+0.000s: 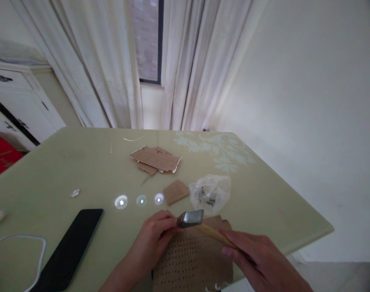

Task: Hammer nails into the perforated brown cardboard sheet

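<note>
My right hand (pixel 254 255) is wrapped round the wooden handle of a hammer (pixel 191 218). The metal head hangs over a brown cardboard sheet (pixel 188 263) marked with rows of small dark holes. At the sheet's upper left edge, my left hand (pixel 157 233) has its thumb and fingers pinched together, right beside the hammer head. What sits between those fingertips, if anything, is hidden. Just beyond the sheet lies a clear plastic bag (pixel 211 192) with small dark pieces inside. A smaller piece of perforated cardboard (pixel 175 192) lies to the bag's left.
Torn cardboard pieces (pixel 157 158) are stacked farther back on the glossy table (pixel 81 162). A black phone-like slab (pixel 71 247) and a white cable (pixel 43 247) lie at the left. A paper scrap (pixel 75 193) is nearby. A wall (pixel 309 121) runs along the right.
</note>
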Motion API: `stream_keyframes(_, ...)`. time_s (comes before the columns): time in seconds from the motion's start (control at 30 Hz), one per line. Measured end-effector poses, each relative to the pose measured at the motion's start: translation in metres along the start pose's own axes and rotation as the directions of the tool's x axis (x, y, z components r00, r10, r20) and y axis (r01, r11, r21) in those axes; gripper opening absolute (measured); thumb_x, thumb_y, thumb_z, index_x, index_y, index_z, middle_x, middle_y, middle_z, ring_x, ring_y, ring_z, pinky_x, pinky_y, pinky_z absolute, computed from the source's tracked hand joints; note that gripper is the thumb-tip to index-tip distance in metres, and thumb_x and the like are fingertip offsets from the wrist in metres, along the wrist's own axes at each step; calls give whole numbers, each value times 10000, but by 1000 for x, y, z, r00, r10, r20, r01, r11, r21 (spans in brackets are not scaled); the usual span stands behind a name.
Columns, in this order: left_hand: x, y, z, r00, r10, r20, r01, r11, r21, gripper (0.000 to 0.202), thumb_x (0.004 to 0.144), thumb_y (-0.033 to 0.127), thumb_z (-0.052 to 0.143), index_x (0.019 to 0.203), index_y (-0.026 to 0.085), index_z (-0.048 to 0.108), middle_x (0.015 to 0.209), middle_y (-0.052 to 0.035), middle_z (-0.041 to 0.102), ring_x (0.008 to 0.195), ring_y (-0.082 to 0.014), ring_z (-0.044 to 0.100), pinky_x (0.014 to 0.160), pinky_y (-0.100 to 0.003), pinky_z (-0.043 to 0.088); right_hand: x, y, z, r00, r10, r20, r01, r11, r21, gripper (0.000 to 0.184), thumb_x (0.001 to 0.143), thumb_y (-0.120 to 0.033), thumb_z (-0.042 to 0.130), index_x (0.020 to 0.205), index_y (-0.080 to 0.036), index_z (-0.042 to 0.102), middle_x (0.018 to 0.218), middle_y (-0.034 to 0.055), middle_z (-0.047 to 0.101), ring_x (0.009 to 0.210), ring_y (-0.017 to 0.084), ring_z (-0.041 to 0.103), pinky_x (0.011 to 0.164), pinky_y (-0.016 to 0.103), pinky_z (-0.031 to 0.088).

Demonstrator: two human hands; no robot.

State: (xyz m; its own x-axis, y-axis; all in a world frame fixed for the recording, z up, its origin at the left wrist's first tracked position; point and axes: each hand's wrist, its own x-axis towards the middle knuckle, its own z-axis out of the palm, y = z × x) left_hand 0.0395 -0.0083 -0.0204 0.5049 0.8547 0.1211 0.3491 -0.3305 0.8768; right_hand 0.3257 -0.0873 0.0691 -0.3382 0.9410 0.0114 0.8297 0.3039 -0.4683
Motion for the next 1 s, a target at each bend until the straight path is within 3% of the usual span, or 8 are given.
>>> stream_keyframes(0.37,2,5,0,1000,-29,-11,29,999,-33,234,989,188,642,829,224,809,1058,-57,728,1016,-218,699,916,-296,533,-1,1,9,1000,2,-5,-2,1000,16,308,1101,-396,549,1292,-301,772,1112,40,874,935,244,842,841,287,638)
stream_keyframes(0.47,0,7,-6,997,-79,-8,78,995,-68,119,944,249,723,947,262,842,1163,-62,743,1104,-250,702,994,-341,551,-4,2,7,998,23,-51,-20,999,46,326,1108,-410,535,1295,-299,778,1136,53,870,945,243,841,840,280,640)
stream_keyframes(0.5,-2,6,-8,995,-99,-23,97,992,-75,163,915,284,768,1059,282,843,1239,-70,737,1162,-270,693,1040,-373,547,-5,2,5,997,29,-65,-25,998,54,334,1111,-414,528,1306,-301,774,1151,57,867,959,244,840,830,277,642)
stream_keyframes(0.57,-10,3,-13,988,-140,-69,136,989,-65,477,822,355,869,1289,310,782,1404,-97,693,1274,-320,655,1122,-454,520,-6,3,3,997,32,-69,-28,998,64,343,1114,-418,521,1331,-309,764,1162,57,864,977,245,840,809,272,645)
stream_keyframes(0.63,-19,-3,-16,979,-183,-90,181,983,-30,638,759,384,919,1365,309,736,1455,-117,679,1299,-354,646,1148,-512,500,-7,3,2,998,30,-50,-27,997,75,342,1113,-424,526,1338,-317,760,1140,49,868,962,238,842,811,271,646)
stream_keyframes(0.8,-31,-11,-16,969,-246,16,247,969,-8,351,869,426,819,1176,260,786,1155,-78,794,1072,-305,723,973,-406,565,0,2,10,999,38,19,-39,998,47,299,1098,-388,538,1217,-286,792,1098,50,872,935,248,841,835,287,640)
stream_keyframes(1.0,-28,-9,-16,967,-252,50,253,967,-25,280,886,397,804,1125,253,780,1086,-46,790,1009,-270,717,905,-343,539,6,3,21,998,37,55,-39,999,27,295,1099,-368,524,1221,-290,781,1068,42,872,917,242,836,811,285,624)
